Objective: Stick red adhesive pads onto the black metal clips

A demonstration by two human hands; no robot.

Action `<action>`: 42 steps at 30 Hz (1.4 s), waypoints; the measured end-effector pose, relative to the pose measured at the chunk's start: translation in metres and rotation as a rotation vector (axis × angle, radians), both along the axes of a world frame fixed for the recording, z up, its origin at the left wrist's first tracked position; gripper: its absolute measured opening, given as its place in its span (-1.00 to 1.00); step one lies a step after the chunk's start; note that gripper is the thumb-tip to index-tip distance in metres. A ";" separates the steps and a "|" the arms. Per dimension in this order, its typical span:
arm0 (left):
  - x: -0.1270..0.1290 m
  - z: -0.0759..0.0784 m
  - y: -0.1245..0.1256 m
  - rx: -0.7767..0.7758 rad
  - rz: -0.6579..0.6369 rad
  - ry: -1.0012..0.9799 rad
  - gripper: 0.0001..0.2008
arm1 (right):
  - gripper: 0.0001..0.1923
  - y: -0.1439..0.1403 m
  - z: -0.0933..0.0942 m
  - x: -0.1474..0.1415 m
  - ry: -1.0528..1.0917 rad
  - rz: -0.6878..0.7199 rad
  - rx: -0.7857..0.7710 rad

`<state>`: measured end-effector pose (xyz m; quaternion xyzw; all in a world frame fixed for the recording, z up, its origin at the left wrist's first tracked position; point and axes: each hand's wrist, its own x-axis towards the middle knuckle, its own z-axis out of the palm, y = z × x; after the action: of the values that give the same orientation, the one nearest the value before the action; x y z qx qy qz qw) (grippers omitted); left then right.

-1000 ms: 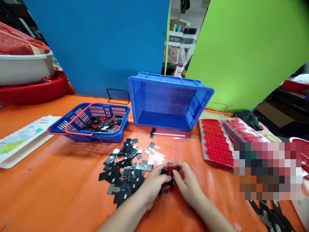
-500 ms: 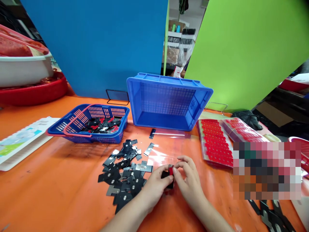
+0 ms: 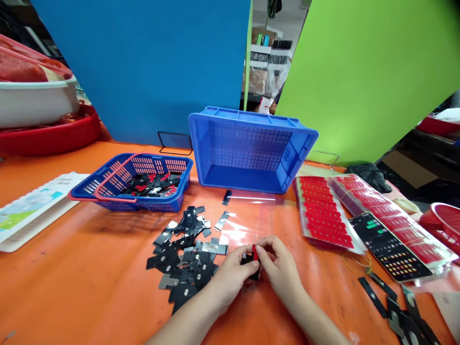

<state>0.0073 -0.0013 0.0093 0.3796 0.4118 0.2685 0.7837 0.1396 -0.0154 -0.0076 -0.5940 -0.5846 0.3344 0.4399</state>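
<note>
My left hand is closed around a small black flat metal plate, in front of me at the middle of the table. A small red piece stands at the plate's upper edge. My right hand pinches that red piece between thumb and fingers, close beside the left fingertips. Part of the plate is hidden by the fingers. Just left of my hands lies a loose pile of black and silver flat plates.
A blue basket with a pink handle holds black and red pieces. Behind my hands, a blue crate lies on its side. Rightward are red sheets, a phone and more black plates. A white box lies left.
My right fingers have curled closer together at the red piece, and the held plate has shifted slightly. The phone on the right, blurred out earlier, shows now.
</note>
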 end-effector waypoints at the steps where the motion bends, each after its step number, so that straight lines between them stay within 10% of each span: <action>1: 0.000 0.000 0.000 -0.001 -0.002 0.002 -0.67 | -0.92 0.000 0.000 0.000 -0.001 -0.001 -0.001; 16: 0.000 0.002 0.000 -0.013 0.021 0.016 -0.66 | -0.93 -0.001 -0.002 -0.002 -0.034 -0.009 -0.007; 31: -0.001 -0.008 -0.003 0.006 -0.002 -0.006 -0.61 | -0.65 0.012 -0.005 0.008 0.423 0.010 -0.272; 42: -0.008 0.000 0.001 -0.389 0.077 -0.362 -0.54 | -0.82 0.005 0.002 0.010 0.077 0.126 -0.007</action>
<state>-0.0007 -0.0005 0.0097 0.1517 0.3229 0.2776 0.8920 0.1496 -0.0108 -0.0061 -0.5441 -0.6024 0.3863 0.4381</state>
